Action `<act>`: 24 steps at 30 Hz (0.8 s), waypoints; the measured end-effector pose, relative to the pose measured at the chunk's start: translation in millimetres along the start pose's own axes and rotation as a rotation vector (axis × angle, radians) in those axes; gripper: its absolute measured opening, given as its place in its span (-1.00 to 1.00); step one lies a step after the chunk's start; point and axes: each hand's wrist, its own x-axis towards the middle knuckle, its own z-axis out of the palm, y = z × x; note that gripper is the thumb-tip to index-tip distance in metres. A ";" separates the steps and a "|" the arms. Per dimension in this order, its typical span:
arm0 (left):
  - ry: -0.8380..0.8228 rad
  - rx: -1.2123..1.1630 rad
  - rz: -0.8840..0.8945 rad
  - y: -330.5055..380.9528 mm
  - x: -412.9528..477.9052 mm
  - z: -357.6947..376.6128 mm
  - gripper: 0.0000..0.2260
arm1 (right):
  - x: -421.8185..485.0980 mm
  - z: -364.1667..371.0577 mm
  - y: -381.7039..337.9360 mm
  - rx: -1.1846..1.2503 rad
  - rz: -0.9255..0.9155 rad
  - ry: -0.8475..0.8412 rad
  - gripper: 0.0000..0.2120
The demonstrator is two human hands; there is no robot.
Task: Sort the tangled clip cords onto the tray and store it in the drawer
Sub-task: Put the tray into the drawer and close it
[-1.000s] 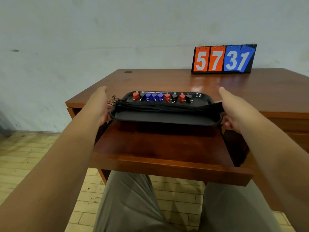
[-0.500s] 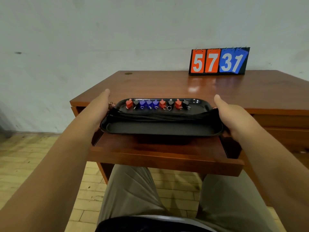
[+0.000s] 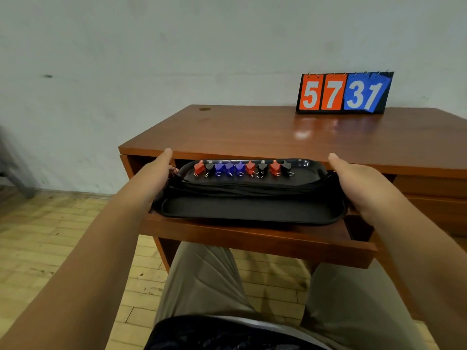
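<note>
A black oval tray [image 3: 250, 210] sits low in the pulled-out wooden drawer [image 3: 252, 242], its far end under the desk top's front edge. Along its far side stands a row of red, black and blue clips [image 3: 242, 168] with metal rings. Black cords [image 3: 247, 189] lie bundled across the tray's middle. My left hand [image 3: 156, 175] grips the tray's left end, thumb on top. My right hand [image 3: 353, 180] grips the right end the same way. The fingers under the tray are hidden.
The brown desk top [image 3: 278, 132] carries a flip scoreboard [image 3: 343, 93] reading 5731 at the back right. More drawer fronts [image 3: 434, 198] are on the right. My legs are below the drawer, over a pale brick floor [image 3: 63, 236].
The tray has come down from above the drawer into it and slid partly under the desk top. Both hands kept their hold on its ends.
</note>
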 end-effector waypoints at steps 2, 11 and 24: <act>-0.008 0.019 -0.011 -5.9 3.7 -0.3 -0.35 | 22.3 -0.6 18.2 -0.025 0.001 -0.025 -0.02; -0.011 0.091 -0.001 -24.4 20.9 8.8 -0.31 | -7.8 22.5 16.8 -0.043 0.016 -0.052 -0.23; 0.005 0.126 0.133 -33.8 47.2 33.6 -0.71 | 23.3 48.7 29.1 -0.044 0.052 -0.038 -0.48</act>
